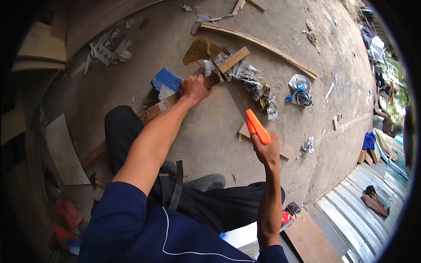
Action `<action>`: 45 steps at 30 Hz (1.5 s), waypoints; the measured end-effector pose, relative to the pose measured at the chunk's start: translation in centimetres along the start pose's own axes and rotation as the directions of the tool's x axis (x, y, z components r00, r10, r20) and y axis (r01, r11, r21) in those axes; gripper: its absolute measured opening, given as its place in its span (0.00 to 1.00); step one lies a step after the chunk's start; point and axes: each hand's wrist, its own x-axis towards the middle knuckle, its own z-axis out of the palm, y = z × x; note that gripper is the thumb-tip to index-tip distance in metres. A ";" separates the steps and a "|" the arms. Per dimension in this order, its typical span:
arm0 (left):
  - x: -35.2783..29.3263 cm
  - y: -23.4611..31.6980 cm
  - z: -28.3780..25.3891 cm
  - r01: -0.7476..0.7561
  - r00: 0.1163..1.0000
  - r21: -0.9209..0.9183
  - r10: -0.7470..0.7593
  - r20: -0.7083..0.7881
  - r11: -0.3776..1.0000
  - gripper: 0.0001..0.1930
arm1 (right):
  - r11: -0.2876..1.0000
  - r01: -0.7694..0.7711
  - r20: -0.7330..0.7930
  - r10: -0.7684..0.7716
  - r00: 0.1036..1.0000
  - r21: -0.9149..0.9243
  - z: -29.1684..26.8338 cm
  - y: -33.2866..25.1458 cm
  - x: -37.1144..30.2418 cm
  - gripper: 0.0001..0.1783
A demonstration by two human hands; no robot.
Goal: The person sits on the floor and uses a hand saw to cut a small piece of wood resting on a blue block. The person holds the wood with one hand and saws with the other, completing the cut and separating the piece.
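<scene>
My right hand [268,149] grips the orange handle of a handsaw [258,126], and its blade slants away up and to the left. The far part of the blade lies against the end of a wooden board [153,112]. My left hand [193,89] is closed over that board near the same end, pressing it down. A blue-painted block [166,80] sits beside the board, next to my left hand. Past the blade, a short piece of wood [234,59] lies by crumpled newspaper [251,75]. Whether the blade has cut into the board is hard to see.
A long wooden strip [263,49] lies farther off on the concrete floor. Crumpled paper [300,90] and another small board [286,151] are to the right. A hammer [97,181] is at lower left. Corrugated metal sheeting [346,210] covers the lower right.
</scene>
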 end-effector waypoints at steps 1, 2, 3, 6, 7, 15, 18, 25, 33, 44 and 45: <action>-0.3 -0.5 0.2 0.007 1.000 0.002 -0.007 0.009 1.000 0.22 | 1.000 0.019 -0.015 -0.019 1.000 -0.018 -0.3 0.6 -0.9 0.11; -0.4 -0.6 0.2 0.006 1.000 0.004 -0.006 0.017 1.000 0.22 | 0.999 0.037 -0.036 -0.038 0.999 -0.036 -0.5 1.6 -1.5 0.10; -0.3 -0.5 0.3 -0.009 1.000 0.011 0.009 -0.016 1.000 0.23 | 0.997 0.054 -0.058 -0.057 0.997 -0.054 -0.4 2.5 -1.9 0.10; 0.1 -0.5 0.6 -0.093 0.994 0.031 0.095 -0.047 0.995 0.29 | 0.998 0.011 -0.139 -0.004 0.990 0.056 -0.2 5.7 -2.6 0.10; 0.2 -0.1 0.5 -0.059 0.998 -0.036 0.058 -0.023 0.998 0.30 | 0.997 -0.002 -0.157 0.015 0.988 0.083 -0.4 6.7 -2.9 0.10; 10.4 -3.6 1.9 0.316 0.949 -0.506 -0.271 0.163 0.802 0.25 | 0.646 -0.083 -0.186 0.337 0.923 0.759 -1.2 8.8 -6.0 0.12; 13.4 1.4 1.1 0.148 0.967 -0.166 -0.107 0.232 0.975 0.28 | 0.693 -0.086 -0.277 0.395 0.876 0.716 -2.2 7.4 -6.9 0.13; 15.9 5.7 4.2 -0.194 0.856 0.339 -0.010 0.516 0.921 0.45 | 0.866 -0.161 -0.383 0.367 0.848 0.473 -2.2 6.4 -9.8 0.11; 16.1 6.2 7.5 0.136 0.987 -0.240 -0.152 -0.049 0.961 0.48 | 0.905 -0.067 -0.392 0.247 0.886 0.420 -1.8 4.3 -10.5 0.11; 12.6 8.0 4.9 -0.098 0.990 0.277 0.064 0.128 0.956 0.34 | 0.975 -0.014 -0.509 0.127 0.851 0.220 -2.7 4.9 -9.6 0.12; 11.2 10.2 3.5 -0.084 0.995 0.201 0.071 0.072 0.976 0.31 | 0.978 -0.020 -0.529 0.129 0.839 0.207 -3.0 5.3 -9.6 0.12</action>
